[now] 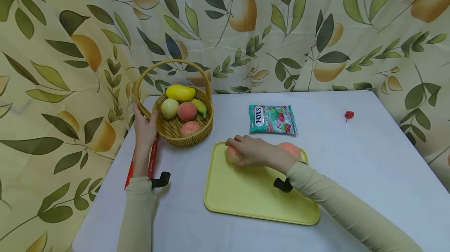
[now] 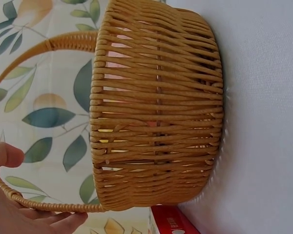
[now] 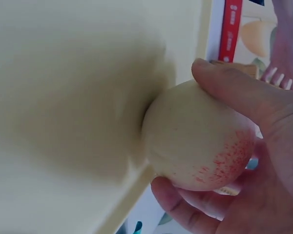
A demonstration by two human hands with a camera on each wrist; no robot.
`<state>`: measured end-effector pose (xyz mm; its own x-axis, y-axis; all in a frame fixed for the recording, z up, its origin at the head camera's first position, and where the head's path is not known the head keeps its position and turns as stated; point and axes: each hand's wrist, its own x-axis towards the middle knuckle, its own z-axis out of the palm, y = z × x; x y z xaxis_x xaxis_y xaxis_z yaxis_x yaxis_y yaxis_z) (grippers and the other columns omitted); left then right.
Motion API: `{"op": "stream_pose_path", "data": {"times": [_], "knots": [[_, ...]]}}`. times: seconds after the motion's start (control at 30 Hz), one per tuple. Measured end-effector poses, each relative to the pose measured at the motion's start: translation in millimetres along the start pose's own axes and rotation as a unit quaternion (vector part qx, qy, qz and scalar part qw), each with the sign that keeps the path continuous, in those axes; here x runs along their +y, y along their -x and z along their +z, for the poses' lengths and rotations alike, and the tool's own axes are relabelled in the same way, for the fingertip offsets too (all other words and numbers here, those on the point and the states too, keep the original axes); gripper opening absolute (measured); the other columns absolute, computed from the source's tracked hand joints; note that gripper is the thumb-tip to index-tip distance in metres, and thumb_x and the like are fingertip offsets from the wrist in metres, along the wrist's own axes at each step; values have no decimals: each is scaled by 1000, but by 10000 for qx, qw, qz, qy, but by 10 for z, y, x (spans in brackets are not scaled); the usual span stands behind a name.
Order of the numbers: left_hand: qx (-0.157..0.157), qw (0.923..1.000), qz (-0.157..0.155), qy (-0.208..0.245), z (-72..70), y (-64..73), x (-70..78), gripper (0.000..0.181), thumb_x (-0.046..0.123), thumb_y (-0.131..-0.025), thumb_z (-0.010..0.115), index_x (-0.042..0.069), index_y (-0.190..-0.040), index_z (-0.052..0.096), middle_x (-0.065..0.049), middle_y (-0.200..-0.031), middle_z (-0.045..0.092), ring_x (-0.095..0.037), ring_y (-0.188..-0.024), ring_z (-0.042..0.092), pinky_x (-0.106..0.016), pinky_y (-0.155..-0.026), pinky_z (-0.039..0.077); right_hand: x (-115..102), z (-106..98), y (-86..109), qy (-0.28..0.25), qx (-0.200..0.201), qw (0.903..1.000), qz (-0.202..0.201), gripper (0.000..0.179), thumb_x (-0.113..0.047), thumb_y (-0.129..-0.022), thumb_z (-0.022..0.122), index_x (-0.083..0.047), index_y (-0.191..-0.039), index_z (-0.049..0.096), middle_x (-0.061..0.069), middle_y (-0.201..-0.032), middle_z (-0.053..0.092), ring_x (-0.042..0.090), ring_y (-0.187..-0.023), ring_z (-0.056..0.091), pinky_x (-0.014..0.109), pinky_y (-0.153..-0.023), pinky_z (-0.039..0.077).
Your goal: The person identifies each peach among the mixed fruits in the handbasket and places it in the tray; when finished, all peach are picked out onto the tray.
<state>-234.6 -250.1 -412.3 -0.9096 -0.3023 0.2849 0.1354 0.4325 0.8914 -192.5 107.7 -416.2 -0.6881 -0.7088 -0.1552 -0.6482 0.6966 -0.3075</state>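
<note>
My right hand (image 1: 251, 150) grips a pale peach with red speckles (image 3: 200, 139), thumb on one side and fingers on the other. That peach is low over the far left part of a yellow tray (image 1: 242, 197). A second peach (image 1: 290, 149) sits at the tray's far right, partly behind the right wrist. At the left, my left hand (image 1: 145, 129) touches the handle of a wicker basket (image 1: 186, 142). Its fingers lie extended along the handle (image 2: 53, 206), with the thumb spread apart. The basket stands upright on the table.
Inside the basket lie a yellow mango (image 1: 180, 92), a banana (image 1: 199, 108), a pale round fruit (image 1: 170, 109) and two peaches (image 1: 187, 111). A candy bag (image 1: 272, 119) lies behind the tray, a lollipop (image 1: 349, 116) far right. A red printed item (image 1: 152, 158) is beside the left forearm.
</note>
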Motion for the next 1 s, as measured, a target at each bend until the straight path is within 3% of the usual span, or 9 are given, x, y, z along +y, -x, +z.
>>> {"op": "stream_pose_path", "data": {"times": [0.4,0.57,0.73,0.87,1.0], "knots": [[76,10000,48,9,-14,-30,31,83,29,-104,54,20,-167,1,-10,-172,18,-21,-158,21,-42,-130,18,-44,10,-68,-102,212,9997,93,71,-42,-90,78,-14,-147,46,12,-130,58,30,-111,62,50,-82,57],[-5,10000,4,74,4,-8,30,84,30,-104,54,21,-167,-1,-9,-173,15,-20,-158,19,-42,-130,17,-39,25,-79,-165,253,9995,5,71,-36,-91,78,-6,-146,45,17,-125,58,29,-103,63,48,-89,57],[-40,10000,-44,55,6,19,15,84,30,-104,55,22,-167,-1,-11,-173,15,-21,-158,18,-44,-130,17,-23,51,-73,-114,157,9998,75,74,-35,-90,79,-5,-147,43,18,-123,58,28,-97,64,45,-85,58],[-15,10000,35,68,2,19,12,84,29,-104,55,22,-167,0,-11,-173,16,-21,-158,18,-45,-130,17,-24,57,-70,-82,106,9998,147,77,-37,-90,79,-6,-149,41,19,-126,58,29,-100,65,46,-81,58],[-27,10000,63,61,-5,17,9,84,29,-104,55,22,-167,0,-10,-173,15,-20,-158,18,-44,-130,17,-47,43,-56,84,66,9998,183,80,-38,-91,78,-6,-152,39,19,-131,57,32,-106,65,47,-85,58]]}}
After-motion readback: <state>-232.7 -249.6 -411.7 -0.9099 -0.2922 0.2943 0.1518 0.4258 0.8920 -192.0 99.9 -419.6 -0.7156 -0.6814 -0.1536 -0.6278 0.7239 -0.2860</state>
